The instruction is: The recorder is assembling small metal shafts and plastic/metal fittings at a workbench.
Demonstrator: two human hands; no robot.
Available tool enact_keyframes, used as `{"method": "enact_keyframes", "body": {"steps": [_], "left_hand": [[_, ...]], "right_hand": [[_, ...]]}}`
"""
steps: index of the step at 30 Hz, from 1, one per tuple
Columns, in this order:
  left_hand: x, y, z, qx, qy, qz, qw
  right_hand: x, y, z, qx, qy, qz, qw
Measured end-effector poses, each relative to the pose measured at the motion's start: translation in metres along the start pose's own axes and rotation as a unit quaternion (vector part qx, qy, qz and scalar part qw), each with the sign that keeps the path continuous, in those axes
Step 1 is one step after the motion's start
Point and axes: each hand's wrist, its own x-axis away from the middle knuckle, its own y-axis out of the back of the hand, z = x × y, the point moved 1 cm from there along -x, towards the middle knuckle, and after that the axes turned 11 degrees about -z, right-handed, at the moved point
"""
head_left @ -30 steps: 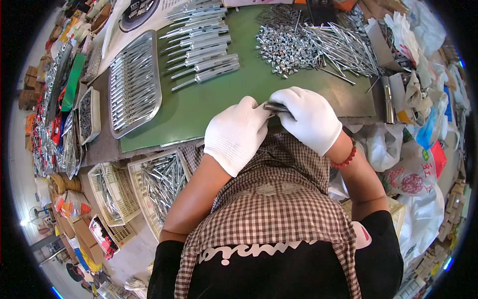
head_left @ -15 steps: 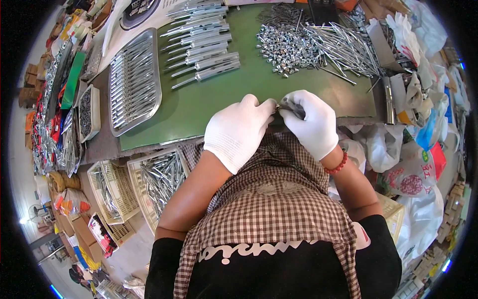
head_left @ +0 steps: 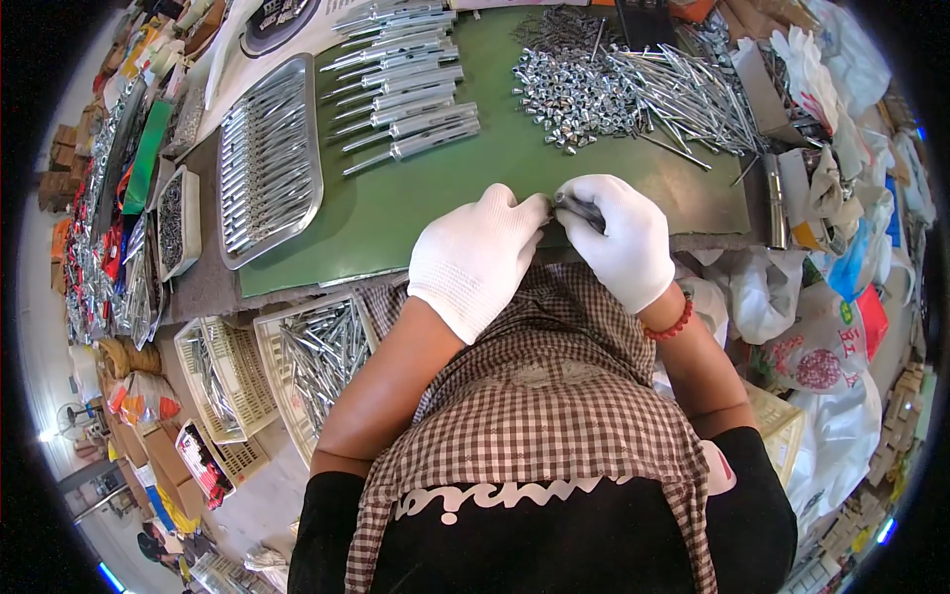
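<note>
My left hand (head_left: 477, 259), in a white knit glove, is closed with thumb and finger pinching at something too small to make out. Close beside it, my gloved right hand (head_left: 625, 238) is closed around a dark grey metal piece (head_left: 584, 212), mostly hidden in the fingers. Both sets of fingertips almost meet above the near edge of the green mat (head_left: 396, 233). Beyond my left hand lies a row of silver metal tubes (head_left: 426, 134) with thin rods sticking out to the left. Past my right hand are a heap of small silver cone-shaped fittings (head_left: 569, 99) and a pile of long thin metal rods (head_left: 693, 99).
A metal tray (head_left: 315, 188) of silver parts lies at the left, with a white bin (head_left: 183, 223) of small dark pieces beyond it. Cream plastic baskets (head_left: 262, 342) of metal parts stand below the table's left edge. Plastic bags (head_left: 767, 292) crowd the right side.
My right hand has turned slightly, and the dark grey metal piece now shows its end differently between the fingers. My left hand has barely shifted.
</note>
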Motion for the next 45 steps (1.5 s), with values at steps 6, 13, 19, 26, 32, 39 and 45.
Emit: {"method": "enact_keyframes", "body": {"steps": [6, 13, 19, 26, 32, 39, 45], "left_hand": [[0.000, -0.001, 0.001, 0.005, 0.003, 0.003, 1.000], [0.005, -0.005, 0.001, -0.023, -0.010, -0.001, 1.000], [0.004, -0.004, -0.004, -0.037, -0.016, -0.013, 0.999], [0.000, -0.001, -0.004, -0.041, -0.020, -0.005, 0.999], [-0.002, -0.001, -0.006, -0.049, -0.022, -0.007, 0.999], [-0.013, -0.018, -0.023, -0.076, -0.033, -0.069, 0.994], [0.082, -0.003, 0.035, 0.029, 0.073, -0.236, 0.968]], "right_hand": [[-0.006, 0.003, 0.003, 0.054, 0.069, 0.042, 0.995], [-0.014, 0.005, 0.005, 0.084, 0.072, 0.125, 0.986], [-0.013, 0.007, -0.006, -0.024, 0.034, 0.023, 0.999], [-0.036, -0.023, 0.003, -0.614, -0.306, -0.073, 0.724], [-0.028, -0.041, 0.000, -0.564, -0.257, -0.052, 0.783], [-0.025, -0.031, -0.026, -0.513, -0.246, -0.147, 0.809], [-0.033, -0.021, -0.037, -0.637, -0.231, -0.020, 0.735]]}}
